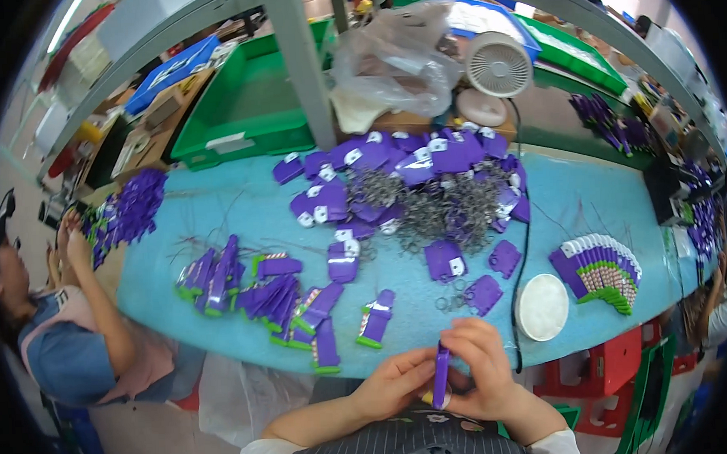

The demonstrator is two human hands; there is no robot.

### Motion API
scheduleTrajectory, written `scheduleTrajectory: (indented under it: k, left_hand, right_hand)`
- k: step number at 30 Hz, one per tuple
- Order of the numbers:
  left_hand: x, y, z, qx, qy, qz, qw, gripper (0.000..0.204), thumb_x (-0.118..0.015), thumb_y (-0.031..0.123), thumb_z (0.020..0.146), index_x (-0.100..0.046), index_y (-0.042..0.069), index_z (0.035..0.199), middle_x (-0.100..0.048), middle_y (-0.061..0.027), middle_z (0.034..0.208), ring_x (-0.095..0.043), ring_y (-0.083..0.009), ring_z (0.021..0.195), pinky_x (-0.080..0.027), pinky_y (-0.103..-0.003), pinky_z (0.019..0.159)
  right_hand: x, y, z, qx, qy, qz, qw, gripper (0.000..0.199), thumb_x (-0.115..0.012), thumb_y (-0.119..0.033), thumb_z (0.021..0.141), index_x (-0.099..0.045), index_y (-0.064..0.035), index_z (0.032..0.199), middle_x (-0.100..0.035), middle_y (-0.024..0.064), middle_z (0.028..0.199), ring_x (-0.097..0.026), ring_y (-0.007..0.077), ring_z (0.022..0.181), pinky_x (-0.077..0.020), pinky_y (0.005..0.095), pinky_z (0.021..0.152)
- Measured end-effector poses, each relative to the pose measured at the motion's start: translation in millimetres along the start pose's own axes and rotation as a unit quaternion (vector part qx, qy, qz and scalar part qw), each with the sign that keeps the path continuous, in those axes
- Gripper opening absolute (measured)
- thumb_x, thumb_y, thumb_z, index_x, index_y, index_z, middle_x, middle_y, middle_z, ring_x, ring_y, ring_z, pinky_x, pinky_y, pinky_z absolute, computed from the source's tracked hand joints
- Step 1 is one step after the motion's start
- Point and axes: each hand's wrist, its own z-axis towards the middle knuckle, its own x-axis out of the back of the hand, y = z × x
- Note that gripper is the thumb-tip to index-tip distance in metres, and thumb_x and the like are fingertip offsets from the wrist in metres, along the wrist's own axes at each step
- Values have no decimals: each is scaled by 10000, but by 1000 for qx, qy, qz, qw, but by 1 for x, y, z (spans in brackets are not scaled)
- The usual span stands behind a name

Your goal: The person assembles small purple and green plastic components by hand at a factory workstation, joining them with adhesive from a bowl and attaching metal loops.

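A flat purple plastic piece (441,373) is held up edge-on at the table's near edge, just in front of my body. The fingers of my left hand (399,381) press on its left side. My right hand (485,366) grips it from the right, fingers curled over the far end and thumb low. Just beyond my hands lie loose purple plates (484,295) and a few grey metal rings (452,303). Left of them is a single purple and green assembled piece (376,318), beside a loose pile of similar pieces (277,300).
Across the blue table (240,188), a heap of purple parts (449,154) surrounds tangled grey metal rings (452,207). A round white lid (542,307), a black cable (528,244) and fanned pieces (601,269) lie right. Behind stand a fan (498,64) and green tray (245,110). A co-worker (84,320) sits left.
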Motion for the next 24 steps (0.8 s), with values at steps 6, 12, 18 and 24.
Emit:
scheduleTrajectory:
  k: [6, 12, 18, 24]
  left_hand:
    - [0, 26, -35, -55, 32, 518, 853, 462, -498, 17, 873, -366, -47, 1311, -588, -191, 1062, -633, -263, 901, -498, -337, 773]
    - [18, 10, -39, -94, 176, 591, 781, 405, -497, -6, 827, -430, -34, 1225, -595, -205, 963, -640, -295, 750, -505, -357, 649]
    - [50, 50, -86, -86, 253, 190, 945, 239, -473, 33, 916, -431, -26, 1144, -609, -156, 1021, -642, -275, 903, -551, -318, 755]
    - [64, 50, -75, -34, 293, 218, 930, 278, -414, 157, 959, -419, -15, 1177, -608, -168, 1026, -641, -255, 903, -537, -343, 769]
  right_hand:
    - [-15, -4, -5, -155, -48, -87, 983, 709, -816, -144, 536, -471, 29, 1131, -479, 194, 1060, -514, 359, 939, -457, 412, 773]
    - [-46, 3, -18, -134, -3, -62, 989, 713, -810, -127, 555, -453, 39, 1150, -464, 199, 1070, -513, 359, 928, -465, 398, 759]
    - [-38, 24, -6, -213, -72, -183, 957, 847, -842, -176, 547, -397, 52, 1230, -435, 215, 1132, -498, 363, 994, -453, 403, 817]
    - [-80, 23, 47, -140, -121, -186, 965, 753, -771, -228, 605, -434, 35, 1225, -464, 179, 1146, -517, 324, 971, -453, 375, 778]
